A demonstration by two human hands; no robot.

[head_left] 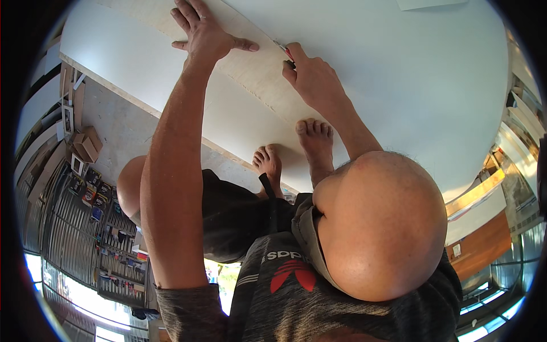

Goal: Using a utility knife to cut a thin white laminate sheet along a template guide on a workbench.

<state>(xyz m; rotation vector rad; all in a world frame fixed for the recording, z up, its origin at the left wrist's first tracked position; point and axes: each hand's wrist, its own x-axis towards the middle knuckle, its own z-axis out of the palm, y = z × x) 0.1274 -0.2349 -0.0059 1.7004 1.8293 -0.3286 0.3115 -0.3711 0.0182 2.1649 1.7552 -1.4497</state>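
My left hand (206, 39) lies with its fingers spread, pressing on a long pale wooden strip (244, 69) that runs diagonally over large white boards. In my right hand (317, 81) is a utility knife (289, 55) with red and black on its handle. Its thin blade points up and left and meets the strip's right edge. Whether the tip is sunk into the white board (410, 91) cannot be seen. My bare right foot (316, 142) rests on the board beside the strip, below my right hand.
My left foot (268, 162) is near the lower board edge. A piece of sheet (430, 3) lies at the far right. On the left stand a cardboard box (87, 145), several small packages (91, 191) and filled shelves (121, 256). Boards and planks (478, 194) lean along the right.
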